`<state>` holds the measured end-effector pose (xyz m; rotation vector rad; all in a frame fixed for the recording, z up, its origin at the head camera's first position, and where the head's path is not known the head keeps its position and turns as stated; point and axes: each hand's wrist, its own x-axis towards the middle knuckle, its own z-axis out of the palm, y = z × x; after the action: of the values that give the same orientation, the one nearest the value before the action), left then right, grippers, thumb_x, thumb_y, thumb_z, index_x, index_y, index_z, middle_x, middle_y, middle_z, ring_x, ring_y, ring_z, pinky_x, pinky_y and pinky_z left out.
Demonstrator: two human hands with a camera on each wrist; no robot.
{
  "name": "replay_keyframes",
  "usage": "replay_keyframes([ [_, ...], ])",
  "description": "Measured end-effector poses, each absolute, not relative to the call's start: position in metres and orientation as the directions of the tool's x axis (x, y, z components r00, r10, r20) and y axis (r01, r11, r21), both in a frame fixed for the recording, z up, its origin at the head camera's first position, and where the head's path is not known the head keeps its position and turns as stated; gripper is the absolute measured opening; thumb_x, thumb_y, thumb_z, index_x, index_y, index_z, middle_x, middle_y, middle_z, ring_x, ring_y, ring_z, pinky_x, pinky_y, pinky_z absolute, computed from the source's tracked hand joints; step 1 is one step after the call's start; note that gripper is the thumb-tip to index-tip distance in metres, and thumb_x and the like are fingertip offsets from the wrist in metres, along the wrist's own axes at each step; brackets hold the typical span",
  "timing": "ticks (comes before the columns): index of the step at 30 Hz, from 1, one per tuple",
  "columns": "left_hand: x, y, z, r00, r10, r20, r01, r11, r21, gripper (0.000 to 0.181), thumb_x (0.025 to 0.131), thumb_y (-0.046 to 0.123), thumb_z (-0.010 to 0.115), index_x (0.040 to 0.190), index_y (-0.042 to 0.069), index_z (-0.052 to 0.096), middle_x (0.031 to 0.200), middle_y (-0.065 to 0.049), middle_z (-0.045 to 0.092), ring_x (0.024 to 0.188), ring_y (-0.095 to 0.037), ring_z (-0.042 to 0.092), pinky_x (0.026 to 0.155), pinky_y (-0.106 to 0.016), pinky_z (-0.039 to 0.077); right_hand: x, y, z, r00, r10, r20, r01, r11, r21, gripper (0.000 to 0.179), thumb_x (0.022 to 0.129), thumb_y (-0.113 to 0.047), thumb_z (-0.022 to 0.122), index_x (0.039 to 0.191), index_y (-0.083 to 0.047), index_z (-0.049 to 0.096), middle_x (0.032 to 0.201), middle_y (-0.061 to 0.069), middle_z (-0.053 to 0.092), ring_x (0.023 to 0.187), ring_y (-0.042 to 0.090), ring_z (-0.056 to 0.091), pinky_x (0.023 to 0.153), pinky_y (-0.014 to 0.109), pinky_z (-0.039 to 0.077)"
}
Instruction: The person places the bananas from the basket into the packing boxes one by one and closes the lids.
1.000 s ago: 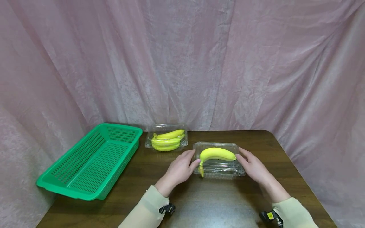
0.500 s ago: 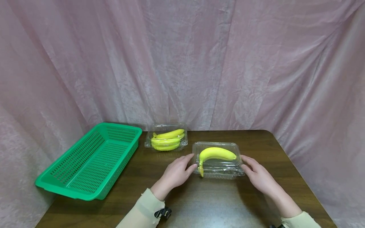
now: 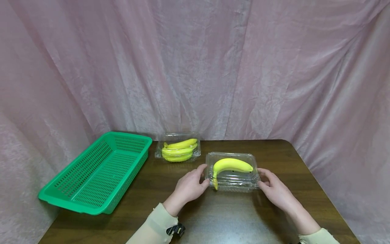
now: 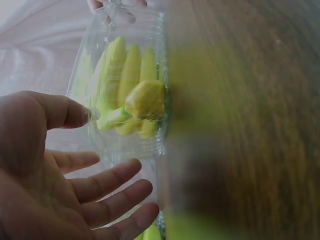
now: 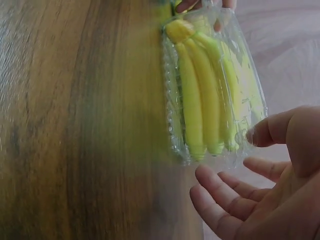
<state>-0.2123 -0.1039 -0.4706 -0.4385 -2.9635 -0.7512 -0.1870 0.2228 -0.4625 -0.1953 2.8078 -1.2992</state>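
A clear plastic clamshell (image 3: 233,183) with a bunch of yellow bananas (image 3: 233,164) inside lies on the table between the two hands. In the left wrist view several bananas (image 4: 129,75) show through its wall, joined at a brown-yellow stem end. My left hand (image 3: 189,185) is at its left end, thumb tip right at the rim and fingers spread loosely. My right hand (image 3: 275,189) mirrors this at the right end. The right wrist view shows that thumb at the clamshell's edge (image 5: 240,137), with the other fingers loosely extended beside it.
Behind and to the left stands a second clear clamshell (image 3: 195,136) with bananas (image 3: 178,154) in it. A green slotted plastic basket (image 3: 145,146) sits at the table's left. The dark wooden table (image 3: 231,217) ends at a pink curtain (image 3: 201,67).
The right hand has drawn back a little from the clamshell's end and down, and the left hand has slid slightly toward me along its side. The clamshell stays about where it was.
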Motion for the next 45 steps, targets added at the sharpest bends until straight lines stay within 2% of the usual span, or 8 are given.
replay_keyframes([
  [4, -0.2133, -0.1027, -0.4723, -0.968, 0.228, 0.102, 0.248, 0.842, 0.479, 0.061, 0.094, 0.039, 0.060, 0.149, 0.019, 0.045, 0.111, 0.003, 0.068, 0.094, -0.019, 0.064, 0.072, -0.042, 0.052, -0.1868, 0.2244, -0.4640, -0.997, -0.076, -0.010, -0.048, 0.723, -0.689, 0.053, 0.101, -0.030, 0.058, 0.145, -0.004, 0.045, 0.130, 0.020, 0.057, 0.107, 0.029, 0.063, 0.085, 0.046, 0.050],
  [7, -0.2143, -0.1020, -0.4733, -0.977, 0.203, 0.071, 0.212, 0.845, 0.491, 0.057, 0.094, 0.041, 0.059, 0.143, 0.014, 0.050, 0.108, 0.003, 0.068, 0.093, -0.018, 0.063, 0.074, -0.042, 0.051, -0.1859, 0.2260, -0.4635, -0.998, -0.053, -0.025, -0.025, 0.775, -0.631, 0.046, 0.100, -0.037, 0.057, 0.132, -0.003, 0.058, 0.127, 0.018, 0.059, 0.109, 0.032, 0.062, 0.087, 0.051, 0.048],
  [11, -0.2155, -0.1014, -0.4741, -0.978, 0.202, 0.047, 0.199, 0.849, 0.489, 0.036, 0.092, 0.039, 0.057, 0.117, 0.014, 0.065, 0.096, 0.004, 0.063, 0.083, -0.016, 0.058, 0.069, -0.039, 0.049, -0.1866, 0.2274, -0.4626, -0.997, -0.067, -0.043, -0.029, 0.806, -0.591, 0.033, 0.100, -0.039, 0.056, 0.096, -0.009, 0.070, 0.107, 0.010, 0.063, 0.096, 0.026, 0.060, 0.079, 0.043, 0.046],
  [14, -0.2159, -0.1013, -0.4744, -0.974, 0.221, 0.042, 0.212, 0.844, 0.493, 0.021, 0.091, 0.034, 0.056, 0.098, 0.017, 0.067, 0.087, 0.006, 0.058, 0.076, -0.015, 0.054, 0.066, -0.036, 0.046, -0.1879, 0.2277, -0.4628, -0.994, -0.082, -0.077, -0.019, 0.799, -0.601, 0.033, 0.101, -0.037, 0.054, 0.083, -0.013, 0.069, 0.089, 0.003, 0.063, 0.082, 0.019, 0.055, 0.071, 0.036, 0.042],
  [16, -0.2159, -0.1011, -0.4748, -0.972, 0.230, 0.040, 0.219, 0.837, 0.502, 0.017, 0.091, 0.032, 0.056, 0.091, 0.018, 0.066, 0.084, 0.006, 0.056, 0.074, -0.015, 0.052, 0.065, -0.035, 0.045, -0.1879, 0.2273, -0.4632, -0.990, -0.080, -0.113, 0.008, 0.782, -0.623, 0.036, 0.102, -0.038, 0.053, 0.082, -0.012, 0.068, 0.083, 0.001, 0.063, 0.076, 0.017, 0.054, 0.068, 0.035, 0.042],
  [21, -0.2165, -0.1007, -0.4771, -0.971, 0.235, 0.042, 0.222, 0.823, 0.522, 0.014, 0.090, 0.030, 0.056, 0.084, 0.020, 0.064, 0.082, 0.007, 0.056, 0.073, -0.014, 0.052, 0.067, -0.034, 0.044, -0.1866, 0.2259, -0.4640, -0.983, -0.067, -0.173, 0.074, 0.713, -0.697, 0.039, 0.103, -0.040, 0.051, 0.090, -0.008, 0.069, 0.090, 0.005, 0.066, 0.077, 0.019, 0.060, 0.066, 0.034, 0.047],
  [26, -0.2171, -0.1009, -0.4777, -0.972, 0.232, 0.046, 0.219, 0.808, 0.547, 0.013, 0.090, 0.028, 0.056, 0.080, 0.021, 0.062, 0.079, 0.007, 0.056, 0.071, -0.015, 0.052, 0.066, -0.034, 0.044, -0.1850, 0.2236, -0.4647, -0.982, -0.059, -0.177, 0.094, 0.665, -0.741, 0.034, 0.103, -0.032, 0.053, 0.091, -0.005, 0.068, 0.090, 0.008, 0.065, 0.078, 0.022, 0.061, 0.067, 0.033, 0.049],
  [45, -0.2158, -0.1021, -0.4791, -0.968, 0.250, 0.038, 0.221, 0.762, 0.608, 0.016, 0.092, 0.025, 0.056, 0.077, 0.020, 0.057, 0.068, 0.005, 0.051, 0.060, -0.012, 0.048, 0.059, -0.031, 0.041, -0.1846, 0.2215, -0.4675, -0.986, -0.054, -0.159, 0.085, 0.656, -0.750, 0.026, 0.100, -0.024, 0.054, 0.090, -0.006, 0.068, 0.085, 0.006, 0.065, 0.079, 0.021, 0.061, 0.070, 0.032, 0.048],
])
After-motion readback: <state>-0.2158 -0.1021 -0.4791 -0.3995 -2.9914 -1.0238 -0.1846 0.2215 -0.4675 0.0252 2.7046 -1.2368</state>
